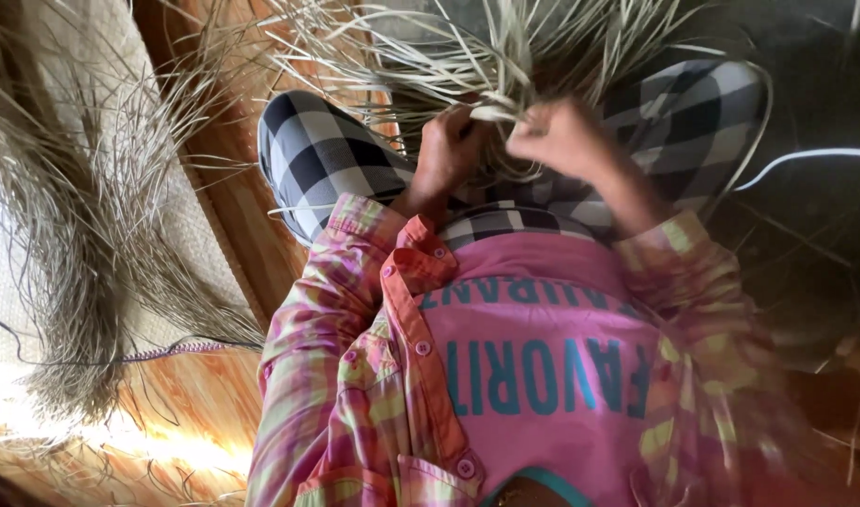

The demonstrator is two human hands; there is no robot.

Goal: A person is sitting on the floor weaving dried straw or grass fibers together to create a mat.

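Left hand: We are curling our left hand tight around the pale straw strips, just above our lap.
Right hand: We are pinching the same strips with our right hand; it is looking blurry.
Room: We are sitting close to the wooden floor, beside a big loose straw pile.
Hidden: Our fingertips are hiding in the strips.
Feel: Strips are looking thin, flat, dry.

Both hands are working over the checkered lap: the left hand and the right hand are pinching pale straw strands fanning far. A loose straw bundle is lying left on the wooden floor.
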